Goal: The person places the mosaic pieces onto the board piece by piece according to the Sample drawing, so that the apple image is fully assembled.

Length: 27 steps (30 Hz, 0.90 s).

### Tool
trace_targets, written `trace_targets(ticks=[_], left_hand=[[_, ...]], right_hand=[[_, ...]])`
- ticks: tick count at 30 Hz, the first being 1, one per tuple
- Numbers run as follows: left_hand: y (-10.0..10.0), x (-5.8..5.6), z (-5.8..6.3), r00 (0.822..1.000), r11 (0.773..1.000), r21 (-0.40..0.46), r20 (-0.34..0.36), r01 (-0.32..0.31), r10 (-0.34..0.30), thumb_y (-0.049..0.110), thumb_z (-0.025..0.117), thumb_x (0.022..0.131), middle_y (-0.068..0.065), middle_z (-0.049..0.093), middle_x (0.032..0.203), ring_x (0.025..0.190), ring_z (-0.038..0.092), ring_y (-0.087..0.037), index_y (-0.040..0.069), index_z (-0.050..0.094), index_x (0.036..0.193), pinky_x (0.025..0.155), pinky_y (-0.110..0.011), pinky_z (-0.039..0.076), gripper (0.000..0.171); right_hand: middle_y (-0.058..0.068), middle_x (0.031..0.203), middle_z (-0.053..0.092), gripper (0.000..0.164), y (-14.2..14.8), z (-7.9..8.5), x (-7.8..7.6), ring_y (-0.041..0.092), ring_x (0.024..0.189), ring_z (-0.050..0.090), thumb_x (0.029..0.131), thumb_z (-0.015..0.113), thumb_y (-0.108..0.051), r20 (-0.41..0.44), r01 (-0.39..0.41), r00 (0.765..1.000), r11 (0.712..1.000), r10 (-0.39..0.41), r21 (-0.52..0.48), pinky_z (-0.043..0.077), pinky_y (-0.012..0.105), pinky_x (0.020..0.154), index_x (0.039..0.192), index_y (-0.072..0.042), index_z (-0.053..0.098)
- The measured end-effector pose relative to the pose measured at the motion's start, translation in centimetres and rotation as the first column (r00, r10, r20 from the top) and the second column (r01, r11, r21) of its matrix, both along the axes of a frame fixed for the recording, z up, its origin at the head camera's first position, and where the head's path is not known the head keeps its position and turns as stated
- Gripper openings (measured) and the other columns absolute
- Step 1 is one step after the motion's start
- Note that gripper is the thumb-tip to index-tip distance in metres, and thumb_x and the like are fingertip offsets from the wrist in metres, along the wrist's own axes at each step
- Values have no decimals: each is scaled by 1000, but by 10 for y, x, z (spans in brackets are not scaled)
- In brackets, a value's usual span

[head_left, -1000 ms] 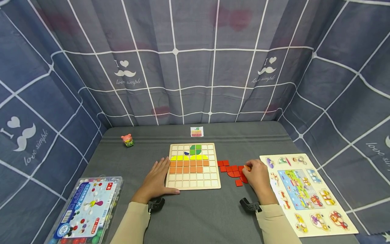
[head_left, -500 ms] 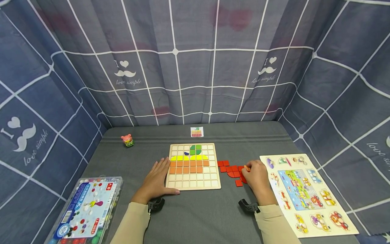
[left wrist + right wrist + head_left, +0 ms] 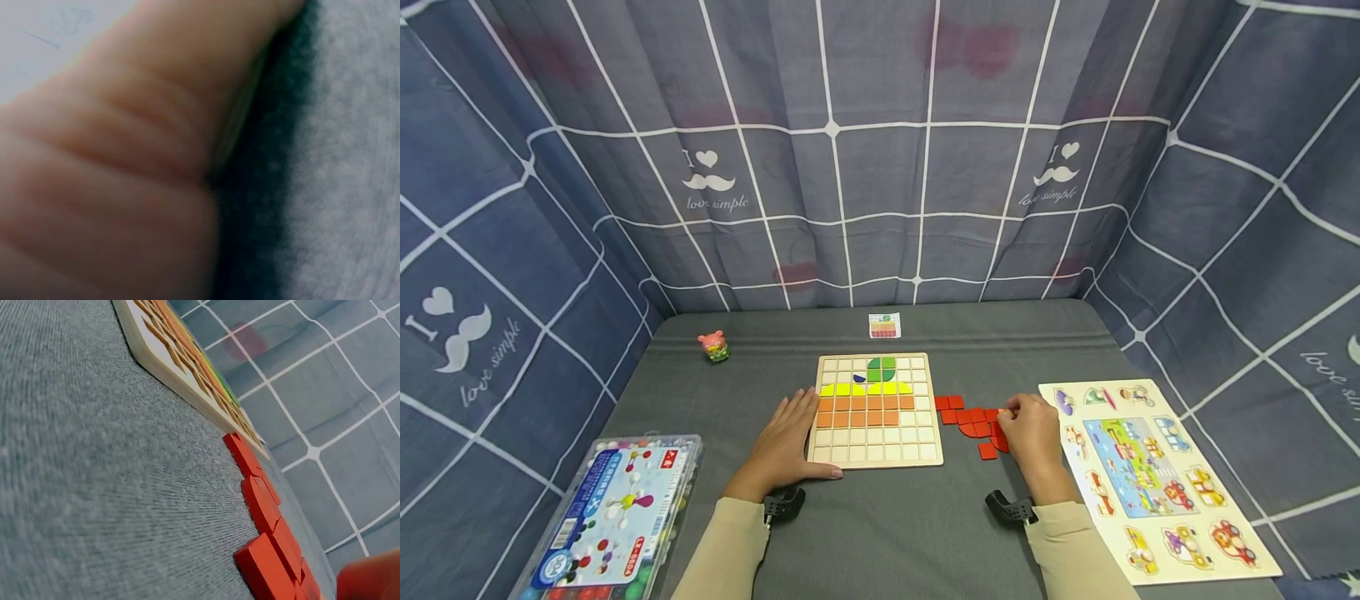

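Observation:
A square wooden grid board (image 3: 880, 455) lies mid-table. Its cells carry orange tiles (image 3: 857, 411), a yellow row (image 3: 867, 387), green pieces (image 3: 882, 369) and one dark blue piece (image 3: 859, 377). My left hand (image 3: 786, 442) rests flat along the board's left edge, thumb at the near corner; the left wrist view is mostly blurred skin (image 3: 106, 187). My right hand (image 3: 1033, 433) is over the right end of a cluster of red tiles (image 3: 975, 421), thumb and fingertips curled together in a pinch. Its fingers cover the small orange tile they were holding. Red tiles (image 3: 265, 565) also show in the right wrist view.
A small picture card (image 3: 884, 325) lies beyond the board. A pig figurine (image 3: 713, 345) stands at the far left. A clear case of coloured pieces (image 3: 617, 508) sits at near left, and a wooden picture puzzle (image 3: 1150, 475) lies right of my right hand.
The orange tile at my right fingertips has gone out of sight behind the fingers, which have shifted slightly. My left hand and the board have not moved.

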<state>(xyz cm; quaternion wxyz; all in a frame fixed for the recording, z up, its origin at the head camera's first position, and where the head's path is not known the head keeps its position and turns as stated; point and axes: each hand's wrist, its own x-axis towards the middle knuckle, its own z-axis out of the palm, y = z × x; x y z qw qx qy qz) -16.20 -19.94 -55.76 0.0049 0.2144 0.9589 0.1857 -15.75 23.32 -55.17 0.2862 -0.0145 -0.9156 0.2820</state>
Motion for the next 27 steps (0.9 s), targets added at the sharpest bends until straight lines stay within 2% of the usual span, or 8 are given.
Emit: trace_targets(ticks=[5,12,18,23,27], left_hand=[[1,0,1,1000,1000,-1,3,-1,1,93,73,62,-18,18,172,159,12,-33,-3,21,166,128,-49,6,151],[1,0,1,1000,1000,1,17,1,-1,95,71,62,-18,18,172,159,11,-33,-3,20,166,128,-50,5,151],[1,1,1,1000,1000,6,17,-9,9,93,74,62,-17,18,172,159,11,-32,-2,20,166,128,-49,5,151],[1,1,0,1000,1000,10,11,-11,11,91,76,62,-18,19,172,159,12,-33,-2,22,166,128,-50,6,150],[1,1,0,1000,1000,3,7,-14,14,92,75,61,-17,18,172,159,12,-33,-2,21,166,128,-49,6,151]], right_hand=[[14,76,67,4,2,-2,0,36,67,65,72,74,3,9,-29,1000,999,29,29,55,51,58,75,1,74],[17,86,70,10,3,1,1,41,80,68,77,77,-3,128,-57,990,998,52,36,58,54,70,83,4,78],[19,91,70,15,3,5,2,42,85,67,77,76,-2,204,-69,977,997,61,32,58,55,75,89,7,79],[21,93,69,16,2,7,2,44,88,67,78,76,-3,216,-66,975,998,59,23,57,56,79,90,7,79],[21,92,69,14,1,6,2,45,86,67,76,77,-2,185,-40,982,999,37,13,57,56,77,88,6,78]])
